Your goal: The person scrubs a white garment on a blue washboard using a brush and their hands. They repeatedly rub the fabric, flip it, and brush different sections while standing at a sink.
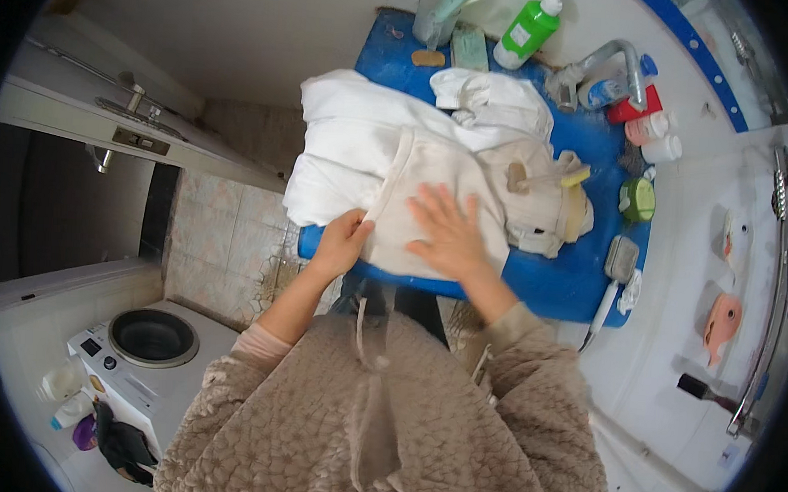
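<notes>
On the blue countertop (539, 280) lies a cream-coloured cloth garment (431, 174) with a hemmed edge. My left hand (342, 243) pinches that edge between thumb and fingers at its lower left corner. Spread flat over the middle of the cream cloth is my right hand (449, 234), palm down and slightly blurred. White folded fabric (346, 143) lies to the left, partly beneath the cream cloth. Behind is a bunched white cloth (502, 101). A beige item with a yellow part (544, 194) lies crumpled at the right.
Along the counter's back stand a green pump bottle (529, 32), a clear cup (436, 21) and a metal faucet (597, 69). Several small bottles, a green container (639, 199) and a brush with a white handle (606, 307) line the right side. A washing machine (160, 367) stands lower left.
</notes>
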`<state>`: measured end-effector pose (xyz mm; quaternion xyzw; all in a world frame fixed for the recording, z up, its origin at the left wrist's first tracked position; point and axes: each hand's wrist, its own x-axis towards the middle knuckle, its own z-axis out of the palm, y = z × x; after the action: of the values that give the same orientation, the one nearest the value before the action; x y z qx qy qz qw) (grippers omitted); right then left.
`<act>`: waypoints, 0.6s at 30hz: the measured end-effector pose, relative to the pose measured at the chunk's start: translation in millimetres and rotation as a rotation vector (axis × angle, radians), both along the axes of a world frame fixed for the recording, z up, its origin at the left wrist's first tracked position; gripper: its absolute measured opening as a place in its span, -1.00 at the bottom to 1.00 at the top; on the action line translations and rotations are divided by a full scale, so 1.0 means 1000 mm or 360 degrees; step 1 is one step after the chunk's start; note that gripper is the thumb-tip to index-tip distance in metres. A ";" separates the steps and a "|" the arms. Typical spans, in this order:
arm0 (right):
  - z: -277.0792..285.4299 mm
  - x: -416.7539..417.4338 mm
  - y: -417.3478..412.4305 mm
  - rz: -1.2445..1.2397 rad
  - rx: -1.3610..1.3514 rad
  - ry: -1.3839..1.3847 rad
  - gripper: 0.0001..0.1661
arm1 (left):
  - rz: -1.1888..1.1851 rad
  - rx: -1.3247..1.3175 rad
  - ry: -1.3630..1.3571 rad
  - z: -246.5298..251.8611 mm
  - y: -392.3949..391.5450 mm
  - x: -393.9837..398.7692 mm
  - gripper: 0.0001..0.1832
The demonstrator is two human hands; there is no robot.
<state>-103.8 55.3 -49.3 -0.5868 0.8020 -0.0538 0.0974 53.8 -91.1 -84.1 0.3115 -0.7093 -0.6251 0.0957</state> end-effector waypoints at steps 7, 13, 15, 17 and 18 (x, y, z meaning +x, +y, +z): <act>-0.011 -0.015 0.056 -0.0839 0.0104 0.0212 -0.06 | -0.0125 0.0185 -0.0166 -0.003 -0.013 -0.007 -0.80; 0.003 0.038 0.005 -0.0372 -0.0094 -0.0034 0.02 | -0.0102 0.0252 -0.0054 0.003 -0.011 -0.007 -0.80; 0.009 0.010 0.031 -0.0425 0.0124 -0.0029 -0.01 | -0.0027 0.0285 -0.0062 0.009 -0.010 -0.005 -0.81; 0.006 -0.023 0.073 -0.0551 0.0211 0.0126 -0.08 | -0.0002 0.0301 -0.0074 0.007 -0.006 -0.003 -0.82; -0.001 -0.041 0.093 -0.0626 0.0194 0.0207 -0.18 | -0.0016 0.0293 -0.0083 0.001 -0.010 0.000 -0.83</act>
<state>-144.7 148.3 -49.9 -0.4142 0.9075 0.0148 0.0683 54.2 -101.2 -82.7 0.3316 -0.6526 -0.6798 0.0448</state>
